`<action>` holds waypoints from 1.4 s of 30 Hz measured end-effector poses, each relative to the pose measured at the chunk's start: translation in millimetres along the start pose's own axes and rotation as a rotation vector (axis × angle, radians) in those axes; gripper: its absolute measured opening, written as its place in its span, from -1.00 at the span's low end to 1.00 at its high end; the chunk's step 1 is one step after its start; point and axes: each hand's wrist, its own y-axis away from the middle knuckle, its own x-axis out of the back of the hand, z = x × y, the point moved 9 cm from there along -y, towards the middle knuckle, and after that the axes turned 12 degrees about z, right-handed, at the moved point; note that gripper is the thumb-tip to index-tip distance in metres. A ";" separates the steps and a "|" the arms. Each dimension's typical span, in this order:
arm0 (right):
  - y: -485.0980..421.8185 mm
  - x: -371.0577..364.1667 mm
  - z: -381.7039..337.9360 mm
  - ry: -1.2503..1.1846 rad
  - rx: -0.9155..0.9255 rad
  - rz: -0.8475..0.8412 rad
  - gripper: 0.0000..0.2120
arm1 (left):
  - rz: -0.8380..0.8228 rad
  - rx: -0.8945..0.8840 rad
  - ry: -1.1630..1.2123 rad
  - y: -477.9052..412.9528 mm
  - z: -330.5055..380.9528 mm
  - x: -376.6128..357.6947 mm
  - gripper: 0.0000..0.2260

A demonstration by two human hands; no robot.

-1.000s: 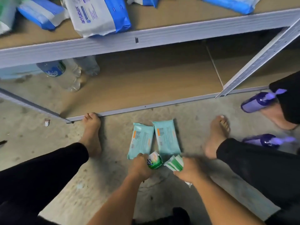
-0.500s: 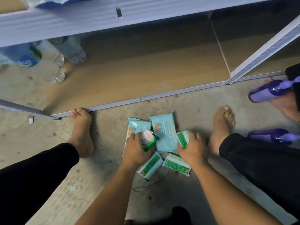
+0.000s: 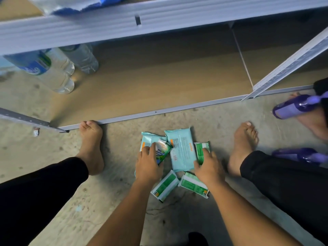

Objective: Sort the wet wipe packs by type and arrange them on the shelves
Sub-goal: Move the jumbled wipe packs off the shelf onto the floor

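Observation:
Two pale teal wipe packs lie side by side on the concrete floor, the left teal pack [image 3: 146, 139] and the right teal pack [image 3: 182, 150]. My left hand [image 3: 148, 166] grips a small green pack [image 3: 163, 150] and holds it down across the left teal pack. My right hand [image 3: 210, 168] grips another small green pack [image 3: 201, 149] just right of the right teal pack, thumb against that pack's edge. Two green-and-white packs lie loose nearer me, one on the left [image 3: 165, 187] and one on the right [image 3: 192, 186].
The bottom shelf board [image 3: 150, 86] lies just beyond the packs, with water bottles [image 3: 56, 71] at its left. A grey rail [image 3: 124, 23] fronts the upper shelf. My bare feet flank the packs. Purple packs [image 3: 291, 108] and another person's foot are at the right.
Both hands moved forward onto the teal packs, each still with a small green pack. Two green-and-white packs that my right hand held now lie on the floor. The view tilted downward.

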 end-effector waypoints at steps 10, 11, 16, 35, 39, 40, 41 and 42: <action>12.9 111.4 -76.9 -0.090 0.195 0.165 -0.60 | 0.038 -0.088 0.072 4.6 65.9 107.8 -0.42; 15.0 130.6 -89.8 -0.116 0.227 0.201 -0.61 | 0.086 -0.121 0.077 4.7 76.7 130.1 -0.45; 34.8 239.6 -161.4 -0.262 0.411 0.404 -0.62 | 0.398 -0.284 0.068 11.7 130.8 263.1 -0.51; 36.5 407.0 -377.3 -0.225 0.701 0.621 -0.35 | 0.720 -0.274 -0.029 -43.7 64.8 526.1 -0.53; 20.4 387.4 -415.3 -0.141 0.526 0.427 0.13 | 0.725 -0.244 0.011 -66.6 46.3 536.3 -0.53; 19.0 384.8 -424.0 -0.108 0.515 0.414 0.18 | 0.731 -0.238 0.021 -71.9 42.7 541.0 -0.51; 18.5 385.2 -431.6 -0.071 0.513 0.420 0.20 | 0.735 -0.229 0.033 -76.5 39.1 545.8 -0.52; 16.8 387.8 -437.4 -0.045 0.508 0.437 0.19 | 0.731 -0.219 0.047 -82.1 34.7 549.9 -0.54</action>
